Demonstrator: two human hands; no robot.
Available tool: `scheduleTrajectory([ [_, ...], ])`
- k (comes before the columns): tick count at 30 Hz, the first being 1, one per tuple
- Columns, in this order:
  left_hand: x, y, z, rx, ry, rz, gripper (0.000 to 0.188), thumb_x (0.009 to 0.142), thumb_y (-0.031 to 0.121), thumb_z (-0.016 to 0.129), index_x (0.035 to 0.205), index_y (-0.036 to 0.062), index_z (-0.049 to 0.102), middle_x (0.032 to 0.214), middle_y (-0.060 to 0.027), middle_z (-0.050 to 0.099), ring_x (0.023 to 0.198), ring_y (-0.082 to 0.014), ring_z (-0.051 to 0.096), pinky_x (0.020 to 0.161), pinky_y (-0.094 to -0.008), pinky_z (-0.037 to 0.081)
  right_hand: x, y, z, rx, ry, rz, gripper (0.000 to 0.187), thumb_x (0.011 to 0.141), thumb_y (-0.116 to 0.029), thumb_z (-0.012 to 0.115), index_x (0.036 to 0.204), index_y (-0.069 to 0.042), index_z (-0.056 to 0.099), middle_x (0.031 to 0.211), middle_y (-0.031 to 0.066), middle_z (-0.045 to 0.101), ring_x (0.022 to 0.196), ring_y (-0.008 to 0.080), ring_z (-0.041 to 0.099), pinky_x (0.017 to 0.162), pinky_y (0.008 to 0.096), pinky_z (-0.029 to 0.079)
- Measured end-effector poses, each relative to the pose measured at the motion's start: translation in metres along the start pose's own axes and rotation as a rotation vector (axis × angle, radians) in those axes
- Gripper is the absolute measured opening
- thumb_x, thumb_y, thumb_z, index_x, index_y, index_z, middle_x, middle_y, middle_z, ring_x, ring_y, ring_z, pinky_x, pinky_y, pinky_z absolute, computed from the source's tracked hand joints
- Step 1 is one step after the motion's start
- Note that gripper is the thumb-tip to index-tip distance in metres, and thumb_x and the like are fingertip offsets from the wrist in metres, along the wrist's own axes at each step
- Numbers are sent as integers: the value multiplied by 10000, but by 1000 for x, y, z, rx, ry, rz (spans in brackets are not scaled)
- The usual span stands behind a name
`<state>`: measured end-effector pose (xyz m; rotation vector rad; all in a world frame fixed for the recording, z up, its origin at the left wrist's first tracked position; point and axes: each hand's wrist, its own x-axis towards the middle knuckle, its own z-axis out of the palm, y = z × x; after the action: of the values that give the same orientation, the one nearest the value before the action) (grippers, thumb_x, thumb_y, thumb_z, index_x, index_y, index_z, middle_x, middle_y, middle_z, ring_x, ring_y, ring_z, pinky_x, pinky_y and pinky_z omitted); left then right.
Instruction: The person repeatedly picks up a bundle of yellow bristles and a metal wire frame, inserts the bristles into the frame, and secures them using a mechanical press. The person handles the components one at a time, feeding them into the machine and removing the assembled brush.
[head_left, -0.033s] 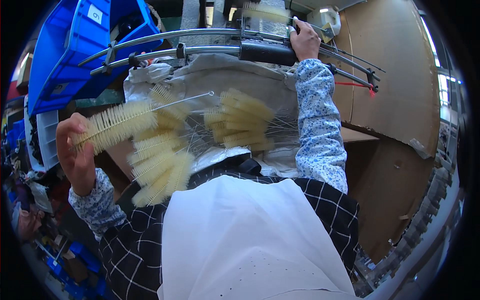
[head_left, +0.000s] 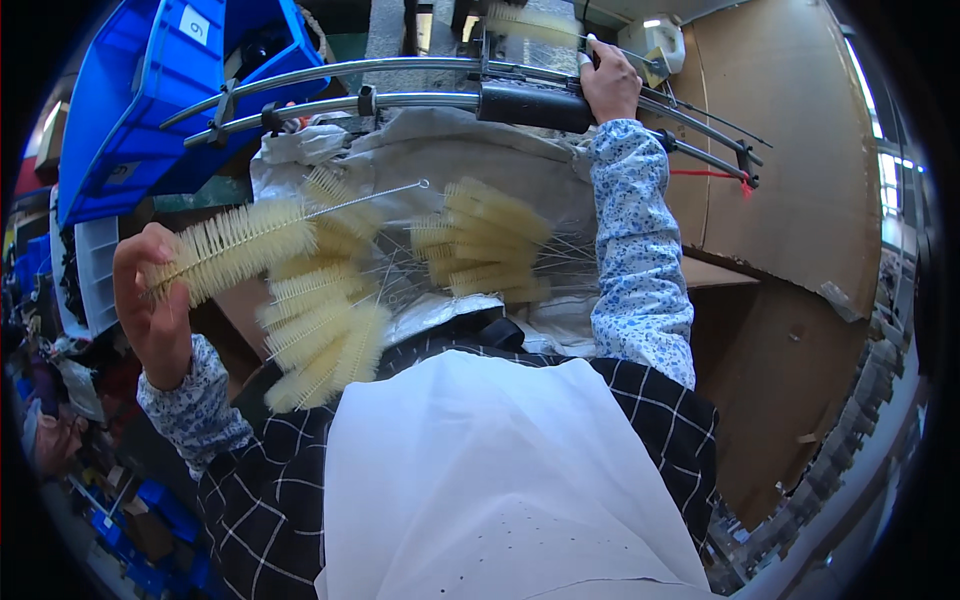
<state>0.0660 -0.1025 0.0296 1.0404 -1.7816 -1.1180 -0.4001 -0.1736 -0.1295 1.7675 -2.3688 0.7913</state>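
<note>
My left hand [head_left: 155,300] is closed around the bristle end of a pale yellow bottle brush [head_left: 240,250]. The brush's twisted wire stem points right and ends in a small loop. At the top, my right hand [head_left: 610,82] rests at the right end of a black cylindrical part [head_left: 535,106] on metal rails. Its thumb and index finger are stretched apart; the other fingers are partly hidden. Close to those fingertips, another bristle brush [head_left: 535,24] lies behind the rails. Between my arms, several brushes lie in a left pile [head_left: 325,335] and a right pile [head_left: 480,240].
Two curved-looking metal rails [head_left: 420,100] cross the far side. Blue plastic bins [head_left: 125,120] stand at the far left. Grey-white cloth [head_left: 460,150] lies under the brushes. Cardboard sheets [head_left: 780,150] line the right, and a white jug [head_left: 662,42] is behind the rails.
</note>
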Motion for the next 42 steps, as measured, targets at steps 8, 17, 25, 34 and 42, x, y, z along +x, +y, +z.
scheduleTrajectory([
  [8, 5, 5, 5, -71, 87, 31, 285, 674, 78, 501, 942, 32, 414, 851, -76, 402, 760, -129, 379, 700, -247, 325, -3, -75, 18, -110, -35, -5, 229, 751, -139, 484, 950, -78, 578, 934, 74, 590, 878, 230, 564, 776, 420, 382],
  [17, 11, 3, 13, -76, 56, 68, 278, 697, 99, 509, 950, 35, 414, 868, -79, 400, 768, -130, 381, 695, -248, 329, -4, -90, 26, -116, -31, -25, 210, 754, -154, 505, 938, -85, 579, 918, 64, 592, 871, 224, 570, 758, 414, 383],
  [25, 1, -5, -12, -266, 159, -55, 292, 741, 114, 479, 1005, 37, 380, 948, -99, 385, 886, -179, 416, 766, -282, 360, 3, 5, -8, -229, -33, -7, 289, 758, -242, 529, 1032, -172, 587, 1002, 47, 588, 904, 249, 568, 769, 457, 402],
  [34, 43, -8, 26, -326, -139, -109, 278, 789, 133, 471, 1046, 43, 413, 811, -32, 467, 645, -83, 456, 562, -213, 379, 48, 74, -29, -351, -423, -99, 284, 814, -306, 437, 1056, -232, 564, 999, 118, 575, 961, 303, 520, 850, 418, 375],
  [42, 66, -22, 70, -441, -405, 4, 252, 803, 103, 502, 1043, 62, 436, 841, -24, 467, 632, -83, 520, 555, -213, 451, -36, 22, -161, 563, -864, -18, 388, 832, -213, 508, 1193, -79, 460, 1038, 97, 562, 960, 209, 521, 833, 311, 416],
])
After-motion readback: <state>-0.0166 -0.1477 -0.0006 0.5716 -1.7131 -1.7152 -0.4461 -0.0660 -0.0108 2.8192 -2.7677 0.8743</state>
